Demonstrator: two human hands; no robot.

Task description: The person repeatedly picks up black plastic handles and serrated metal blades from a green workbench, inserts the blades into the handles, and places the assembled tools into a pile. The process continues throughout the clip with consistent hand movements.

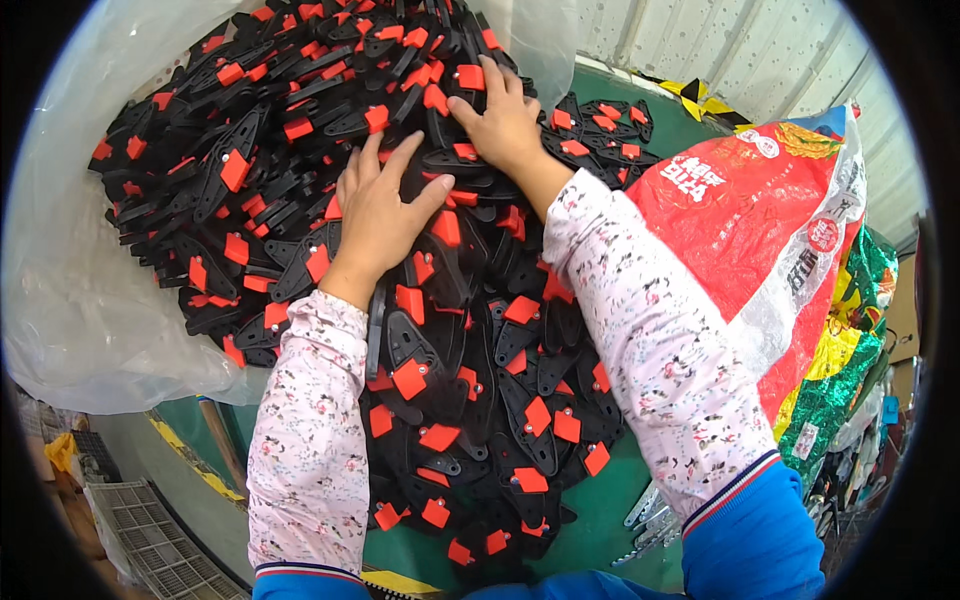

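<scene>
A large heap of flat black plastic parts with red tabs spills out of a clear plastic bag toward me. My left hand rests on the middle of the heap with its fingers spread. Farther off and to the right, my right hand lies on the upper right side of the heap, its fingers apart too. Both palms face down over the parts, and neither hand grips one. The parts under my fingers are partly hidden.
The heap lies on a green surface with yellow-and-black edge tape. A red and white woven sack stands at the right. Thin metal strips lie near my right forearm. A grey plastic crate is at lower left; a pale ribbed wall rises behind.
</scene>
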